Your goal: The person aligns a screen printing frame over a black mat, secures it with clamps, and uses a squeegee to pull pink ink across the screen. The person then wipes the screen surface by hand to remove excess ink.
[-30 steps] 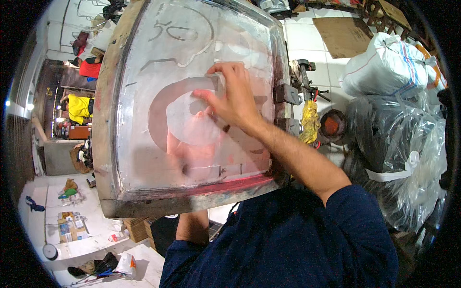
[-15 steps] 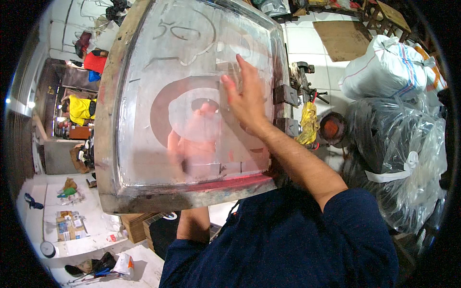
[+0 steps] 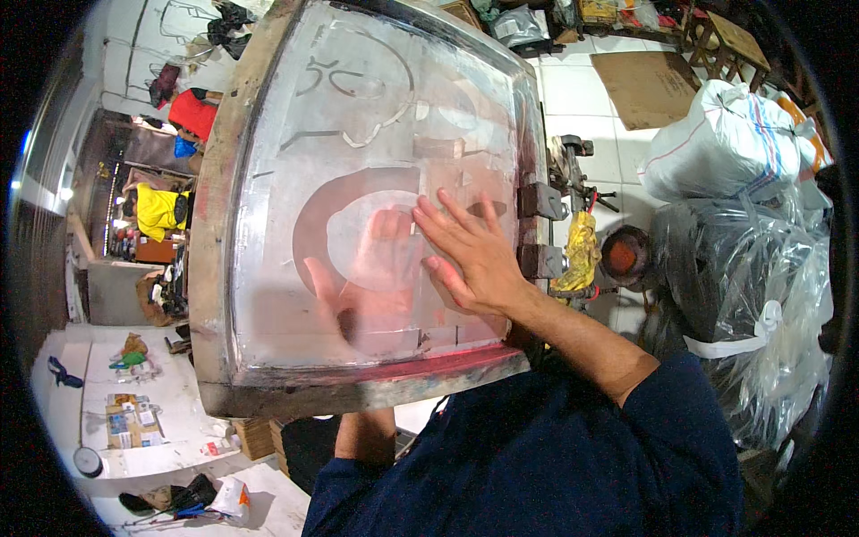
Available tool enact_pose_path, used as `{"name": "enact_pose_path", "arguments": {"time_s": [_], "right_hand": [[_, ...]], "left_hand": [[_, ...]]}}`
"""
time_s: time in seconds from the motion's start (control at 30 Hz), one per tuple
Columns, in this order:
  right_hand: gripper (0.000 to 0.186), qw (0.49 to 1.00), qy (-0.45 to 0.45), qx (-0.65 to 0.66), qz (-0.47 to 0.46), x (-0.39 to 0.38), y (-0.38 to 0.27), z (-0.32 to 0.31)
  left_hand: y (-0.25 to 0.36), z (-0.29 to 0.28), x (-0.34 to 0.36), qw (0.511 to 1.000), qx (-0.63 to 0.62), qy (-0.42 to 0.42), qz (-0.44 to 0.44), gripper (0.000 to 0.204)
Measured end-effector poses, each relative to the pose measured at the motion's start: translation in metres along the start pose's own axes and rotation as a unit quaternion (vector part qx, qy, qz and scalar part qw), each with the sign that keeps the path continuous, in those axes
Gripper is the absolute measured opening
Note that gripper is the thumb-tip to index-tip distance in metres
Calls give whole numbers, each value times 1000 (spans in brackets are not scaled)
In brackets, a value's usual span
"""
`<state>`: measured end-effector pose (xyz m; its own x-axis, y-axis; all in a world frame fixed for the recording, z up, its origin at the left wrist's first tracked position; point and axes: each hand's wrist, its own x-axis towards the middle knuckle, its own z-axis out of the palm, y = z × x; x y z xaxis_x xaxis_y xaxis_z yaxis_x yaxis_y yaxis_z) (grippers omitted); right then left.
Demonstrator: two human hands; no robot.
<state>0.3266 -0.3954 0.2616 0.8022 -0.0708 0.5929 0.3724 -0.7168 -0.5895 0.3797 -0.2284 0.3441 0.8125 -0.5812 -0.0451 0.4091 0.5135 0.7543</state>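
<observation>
A large wood-edged screen-printing frame (image 3: 215, 313) stands raised and tilted before me. Its pale mesh (image 3: 277, 224) carries a dark ring shape and, above it, line drawing. My right hand (image 3: 474, 251) lies on the near face of the mesh, fingers spread, over the right part of the ring; no object shows in it. Behind the frame, my left hand (image 3: 371, 264) shows hazily through the mesh, thumb apart from the fingers, inside the ring's lower part. Its fingers look laid against the far side. Anything thin under them is too blurred to make out.
Two dark hinge clamps (image 3: 540, 261) hold the frame's right edge, beside a yellow-wrapped part (image 3: 577, 255) and a round pot (image 3: 624, 252). A white sack (image 3: 716, 143) and a plastic-wrapped bundle (image 3: 743, 286) stand at right. Two people (image 3: 161, 210) are far left.
My right hand has come down from a raised, sideways pose to lie spread on the mesh. The left hand behind has shifted slightly lower. The view has moved a little.
</observation>
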Motion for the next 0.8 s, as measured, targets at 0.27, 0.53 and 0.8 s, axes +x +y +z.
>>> {"name": "enact_pose_path", "arguments": {"time_s": [0.27, 0.53, 0.8], "right_hand": [[62, 957, 242, 158, -24, 148, -62, 7], [89, 984, 127, -23, 121, 120, 57, 21], [91, 987, -25, 159, 25, 60, -36, 16]], "left_hand": [[9, 4, 17, 999, 0, -48, -8, 88], [8, 9, 33, 991, -40, -114, -55, 88], [8, 9, 42, 980, -71, -159, -95, 87]]}}
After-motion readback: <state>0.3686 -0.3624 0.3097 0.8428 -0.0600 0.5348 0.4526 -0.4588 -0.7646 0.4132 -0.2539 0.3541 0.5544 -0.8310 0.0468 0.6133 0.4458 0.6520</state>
